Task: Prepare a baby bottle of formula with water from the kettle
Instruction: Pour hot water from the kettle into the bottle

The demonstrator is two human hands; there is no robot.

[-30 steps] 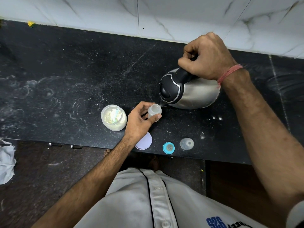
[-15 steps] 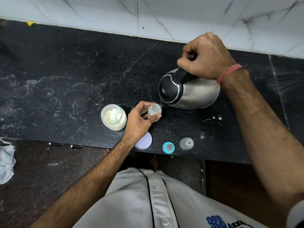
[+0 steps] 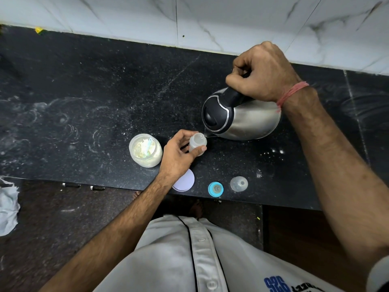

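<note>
Evidently the water-filling step is in hand: the right hand [image 3: 263, 72], its grip closed on the tilted kettle [image 3: 242, 116], holds the spout at the baby bottle [image 3: 197, 143] that the left hand [image 3: 179, 157] clasps upright on the surface [image 3: 105, 91]; next, levelling the kettle calls for care.

One head-worn wide camera looks steeply down, close over the counter [image 3: 105, 102].

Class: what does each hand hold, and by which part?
Left hand grips the baby bottle by its body; right hand grips the kettle by its black handle.

A crumpled white cloth [image 3: 7, 209] lies on the dark floor [image 3: 63, 218].
</note>
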